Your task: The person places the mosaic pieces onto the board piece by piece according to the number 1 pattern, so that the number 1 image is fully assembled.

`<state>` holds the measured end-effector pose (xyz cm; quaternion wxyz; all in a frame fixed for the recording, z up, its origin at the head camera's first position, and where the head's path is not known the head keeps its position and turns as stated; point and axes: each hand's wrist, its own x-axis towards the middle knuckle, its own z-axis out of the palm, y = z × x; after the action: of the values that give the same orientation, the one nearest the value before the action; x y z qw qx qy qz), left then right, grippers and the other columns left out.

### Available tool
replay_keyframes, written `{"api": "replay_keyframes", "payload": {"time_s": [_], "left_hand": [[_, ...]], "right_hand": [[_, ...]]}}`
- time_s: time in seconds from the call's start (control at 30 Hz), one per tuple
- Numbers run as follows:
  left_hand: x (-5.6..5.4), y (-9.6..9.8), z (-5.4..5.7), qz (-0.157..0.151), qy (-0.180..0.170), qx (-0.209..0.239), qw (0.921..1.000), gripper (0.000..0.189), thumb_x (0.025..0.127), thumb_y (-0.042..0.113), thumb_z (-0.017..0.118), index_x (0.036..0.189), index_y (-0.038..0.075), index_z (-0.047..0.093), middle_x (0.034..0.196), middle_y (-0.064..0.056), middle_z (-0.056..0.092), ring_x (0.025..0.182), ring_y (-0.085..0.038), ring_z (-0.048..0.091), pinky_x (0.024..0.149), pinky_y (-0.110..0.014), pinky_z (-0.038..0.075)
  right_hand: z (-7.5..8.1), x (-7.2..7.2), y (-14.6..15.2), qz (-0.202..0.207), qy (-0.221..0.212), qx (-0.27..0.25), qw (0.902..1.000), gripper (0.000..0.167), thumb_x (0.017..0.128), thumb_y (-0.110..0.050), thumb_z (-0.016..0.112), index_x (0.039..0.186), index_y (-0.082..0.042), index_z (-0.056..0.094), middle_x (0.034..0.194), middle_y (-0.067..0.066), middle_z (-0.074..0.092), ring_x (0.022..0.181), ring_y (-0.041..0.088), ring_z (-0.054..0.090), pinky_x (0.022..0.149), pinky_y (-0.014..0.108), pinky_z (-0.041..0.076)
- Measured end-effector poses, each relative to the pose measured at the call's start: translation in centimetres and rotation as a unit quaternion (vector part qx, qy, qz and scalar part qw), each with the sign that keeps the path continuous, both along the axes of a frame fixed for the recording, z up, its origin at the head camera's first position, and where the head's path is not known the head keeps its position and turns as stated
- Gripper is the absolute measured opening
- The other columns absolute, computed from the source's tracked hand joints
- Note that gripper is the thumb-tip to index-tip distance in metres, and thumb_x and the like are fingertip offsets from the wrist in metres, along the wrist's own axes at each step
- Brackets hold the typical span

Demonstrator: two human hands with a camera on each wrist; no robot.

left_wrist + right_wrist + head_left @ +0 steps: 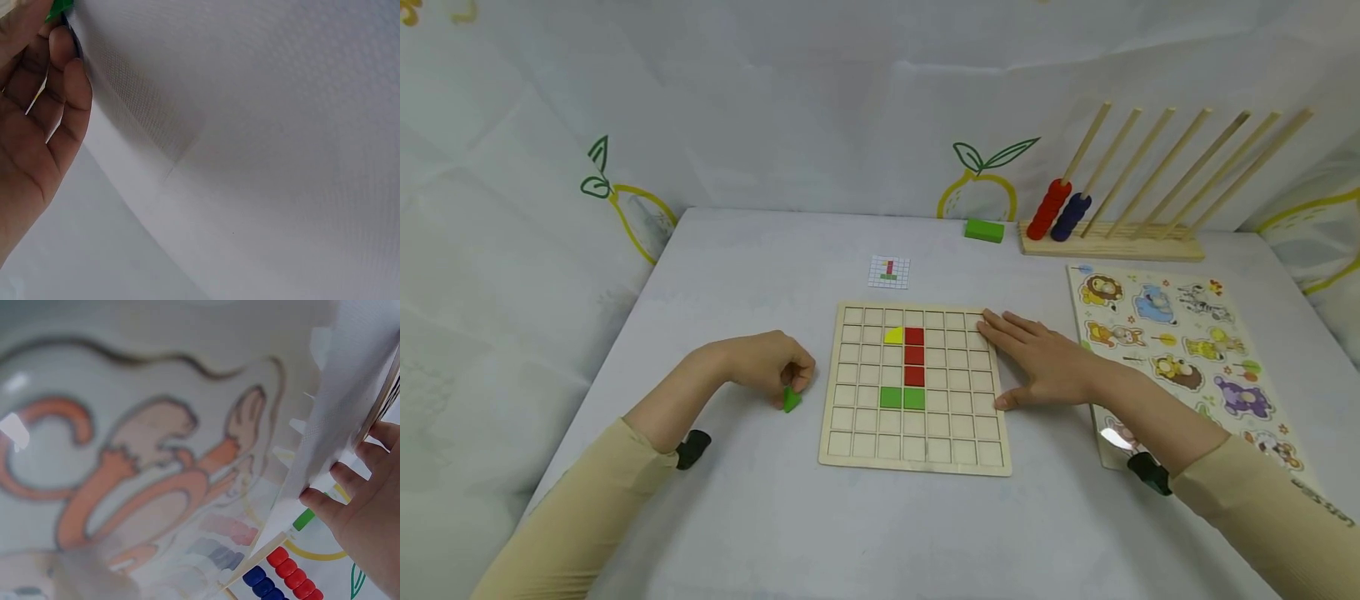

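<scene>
My left hand (772, 367) pinches a small green tile (792, 399) just left of the wooden grid board (865, 462). In the left wrist view a bit of that green tile (59, 9) shows at the top, between thumb and fingers. On the board lie a yellow rounded tile (893, 335), a column of three red tiles (913, 355) and two green tiles (891, 397) side by side beneath it. The right hand (1045, 362) rests with fingers spread at the board's right edge. Behind the board lies a small pattern card (889, 272) with a matching grid.
A wooden bead abacus (1112, 242) with red and dark blue beads stands at the back right. In front of it lies an animal puzzle board (1180, 367), partly under the right forearm. A green block (984, 231) sits near the table's back edge.
</scene>
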<state>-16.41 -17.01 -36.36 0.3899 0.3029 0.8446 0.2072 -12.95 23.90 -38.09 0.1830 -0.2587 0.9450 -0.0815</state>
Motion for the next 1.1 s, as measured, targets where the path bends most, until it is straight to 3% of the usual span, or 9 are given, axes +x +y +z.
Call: {"api": "replay_keyframes", "payload": {"time_s": [0.27,0.63,0.93,1.1], "left_hand": [[-0.1,0.2,-0.2,0.011,-0.004,0.003,0.9999,0.031,0.071,-0.017,0.067,0.077,0.011,0.057,0.069,0.002,0.053,0.069,-0.011,0.049,0.067,-0.024,0.042],[0.0,0.7,0.2,-0.001,0.010,0.029,0.9995,0.023,0.076,-0.004,0.075,0.077,0.013,0.059,0.069,0.005,0.048,0.070,-0.010,0.044,0.067,-0.023,0.037],[0.1,2.6,0.9,-0.008,0.037,0.035,0.9987,0.020,0.079,0.002,0.076,0.082,0.014,0.060,0.076,0.005,0.055,0.073,-0.010,0.049,0.070,-0.024,0.042],[0.2,3.8,1.2,-0.005,0.054,0.067,0.9963,0.016,0.082,0.004,0.075,0.086,0.014,0.063,0.082,0.004,0.063,0.078,-0.009,0.055,0.076,-0.024,0.048]], "right_hand": [[0.1,0.1,-0.1,-0.003,-0.001,-0.001,1.0000,0.109,0.079,-0.065,0.069,0.159,-0.015,0.016,0.168,0.008,0.010,0.154,0.040,0.010,0.120,0.063,0.018],[0.2,0.1,0.0,-0.002,0.000,-0.002,1.0000,0.109,0.079,-0.064,0.070,0.159,-0.013,0.016,0.168,0.009,0.011,0.154,0.041,0.010,0.121,0.063,0.017],[0.1,0.2,-0.1,0.001,-0.004,-0.005,1.0000,0.109,0.079,-0.064,0.070,0.159,-0.013,0.017,0.168,0.009,0.011,0.154,0.041,0.010,0.120,0.064,0.018],[0.1,0.2,-0.1,0.002,0.000,-0.003,1.0000,0.109,0.079,-0.063,0.070,0.159,-0.012,0.017,0.168,0.009,0.011,0.154,0.042,0.010,0.120,0.064,0.018]]}}
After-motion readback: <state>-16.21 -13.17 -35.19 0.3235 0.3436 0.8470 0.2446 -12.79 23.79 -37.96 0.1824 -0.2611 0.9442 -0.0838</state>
